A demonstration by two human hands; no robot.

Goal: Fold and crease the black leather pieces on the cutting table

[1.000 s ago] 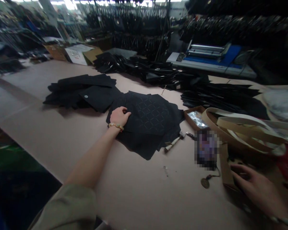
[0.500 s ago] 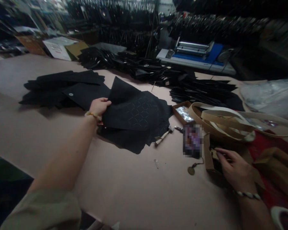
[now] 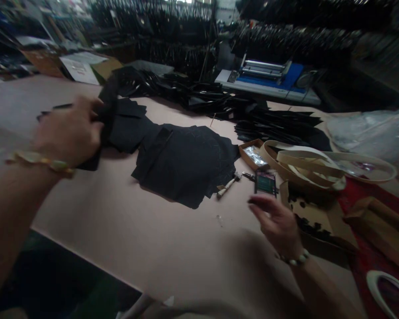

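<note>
My left hand (image 3: 69, 130), blurred by motion, grips a black fabric piece (image 3: 110, 104) raised above the left pile (image 3: 128, 126). Further right lies a second stack of black pieces (image 3: 186, 164), with a dark strip across its left part. My right hand (image 3: 279, 221) is over the table, left of an open cardboard box (image 3: 314, 212) that holds small black parts. Its thumb and fingertips pinch a small dark piece (image 3: 252, 200), too small to identify. A phone (image 3: 266, 182) lies just behind that hand.
A small hammer (image 3: 228, 185) lies beside the stack on the table (image 3: 173, 248). Behind it are a small box with a silvery packet (image 3: 254, 155), coiled beige straps (image 3: 306, 164) and rows of black pieces (image 3: 199, 95). A white ring (image 3: 389, 292) is at the lower right.
My left hand has lifted a black piece off the middle stack and moved left, nearer the camera. My right hand has come out of the cardboard box and moved left with a small dark piece.
</note>
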